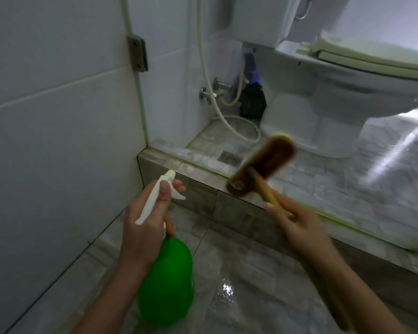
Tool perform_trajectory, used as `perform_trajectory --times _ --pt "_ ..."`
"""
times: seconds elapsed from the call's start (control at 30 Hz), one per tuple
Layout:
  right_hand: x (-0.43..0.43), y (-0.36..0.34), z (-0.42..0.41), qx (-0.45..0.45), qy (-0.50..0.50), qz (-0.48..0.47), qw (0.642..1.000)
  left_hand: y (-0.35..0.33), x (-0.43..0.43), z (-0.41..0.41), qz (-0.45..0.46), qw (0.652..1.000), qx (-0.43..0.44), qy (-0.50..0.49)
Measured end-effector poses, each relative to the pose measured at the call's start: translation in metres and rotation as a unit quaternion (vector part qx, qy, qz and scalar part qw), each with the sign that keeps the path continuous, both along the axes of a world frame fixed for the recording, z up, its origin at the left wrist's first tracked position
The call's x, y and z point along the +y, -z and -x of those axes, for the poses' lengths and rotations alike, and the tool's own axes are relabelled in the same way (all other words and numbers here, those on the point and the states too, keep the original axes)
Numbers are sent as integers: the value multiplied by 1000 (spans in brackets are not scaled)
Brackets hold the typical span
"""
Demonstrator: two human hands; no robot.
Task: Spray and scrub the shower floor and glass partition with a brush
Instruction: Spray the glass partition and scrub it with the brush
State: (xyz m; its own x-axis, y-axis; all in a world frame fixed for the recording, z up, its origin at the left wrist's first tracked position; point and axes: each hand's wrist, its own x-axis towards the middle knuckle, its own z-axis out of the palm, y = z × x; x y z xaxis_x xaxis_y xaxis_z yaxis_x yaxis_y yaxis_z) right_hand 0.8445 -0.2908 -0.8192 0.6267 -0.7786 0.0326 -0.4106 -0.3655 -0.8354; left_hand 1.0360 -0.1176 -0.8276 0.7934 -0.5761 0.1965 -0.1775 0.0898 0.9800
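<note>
Your left hand [146,220] is wrapped around the neck of the green spray bottle [165,283], thumb along the white spray head [158,197], one finger curled over the trigger. The nozzle points at the tiled step [198,186] that edges the raised floor. The bottle hangs upright over the lower floor [239,266], near its left wall.

Your right hand [297,225] is closed on the wooden handle of the brush [263,166]. The brush head is tilted, brown bristles facing you, blurred; its lower end sits right at the top edge of the step, contact can't be confirmed. The handle runs back under your forearm toward the bottom right.

The glass partition [65,116] stands on the left, its hinge bracket [138,54] on the edge nearest the step's left corner. On the raised floor [323,179], a drain grate [231,158] lies just behind the step, beside the brush head. A white hose [209,75] drops down the back wall and coils near the drain. The toilet [348,75] fills the upper right corner. The lower floor shows a wet glint between your arms.
</note>
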Motion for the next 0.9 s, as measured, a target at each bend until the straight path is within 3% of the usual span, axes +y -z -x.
perform_trajectory --times 0.13,0.27,0.37,0.6,0.67,0.8,0.9 --pt "7 1 89 -24 161 -46 986 -1 -7 15 -12 999 -10 28" --pt "4 7 43 -15 74 32 997 -6 -18 32 -27 998 -32 50" --pt "-5 8 42 -19 27 24 999 -9 -27 45 -16 997 -24 71" --pt "-3 26 169 -117 221 -104 963 -14 -45 67 -12 992 -35 121" --pt "-2 32 147 -119 205 -59 970 -14 -50 72 -12 991 -37 132" --pt "-21 28 81 -80 73 7 994 -17 -61 85 0 988 -40 152" --pt "-28 24 98 -62 58 26 996 -19 -64 89 13 987 -32 156"
